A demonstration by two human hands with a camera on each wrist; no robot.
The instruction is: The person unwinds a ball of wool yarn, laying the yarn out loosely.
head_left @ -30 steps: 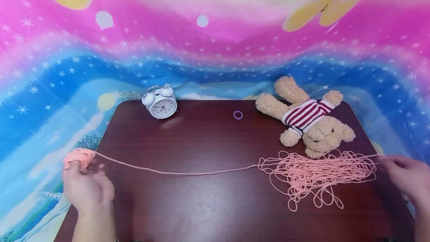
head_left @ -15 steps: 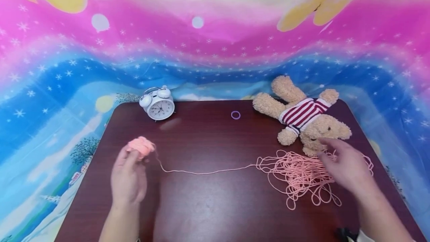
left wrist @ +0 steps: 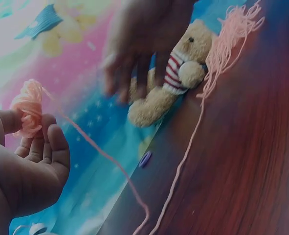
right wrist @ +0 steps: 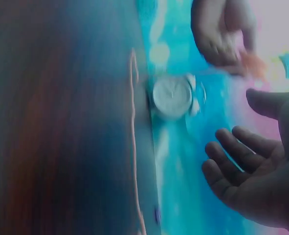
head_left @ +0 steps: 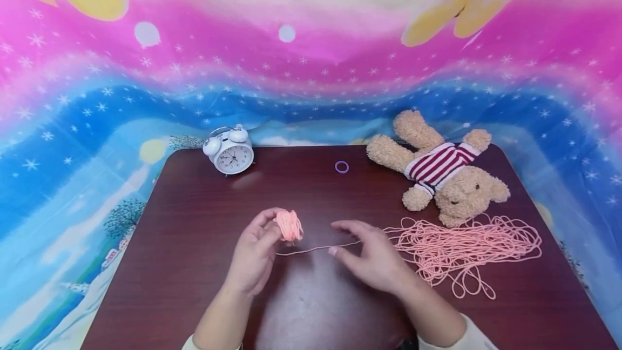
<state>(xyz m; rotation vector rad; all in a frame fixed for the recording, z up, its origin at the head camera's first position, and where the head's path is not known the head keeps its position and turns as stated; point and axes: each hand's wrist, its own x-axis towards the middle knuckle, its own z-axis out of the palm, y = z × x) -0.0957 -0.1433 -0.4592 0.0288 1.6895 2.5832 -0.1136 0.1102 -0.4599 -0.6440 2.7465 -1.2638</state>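
My left hand (head_left: 255, 250) pinches a small wound ball of peach yarn (head_left: 290, 226) between thumb and fingers, above the middle of the table. In the left wrist view a strand (left wrist: 107, 155) hangs from the ball (left wrist: 28, 110) and runs back toward the loose heap. My right hand (head_left: 371, 255) is apart from the ball, to its right, over the strand, its thumb and fingers spread and holding nothing. The right wrist view shows its fingers (right wrist: 242, 156) loosely bent. A tangled heap of the same yarn (head_left: 466, 247) lies on the table's right side.
On the dark wooden table (head_left: 184, 285), a white alarm clock (head_left: 233, 155) stands at the back left. A purple ring (head_left: 342, 167) lies near the back edge. The teddy bear (head_left: 442, 166) in a striped sweater lies behind the heap. A printed cloth (head_left: 311, 80) hangs behind.
My left hand has carried the yarn ball from the far left to the middle. My right hand has let go of the yarn at the far right and moved left past the heap.
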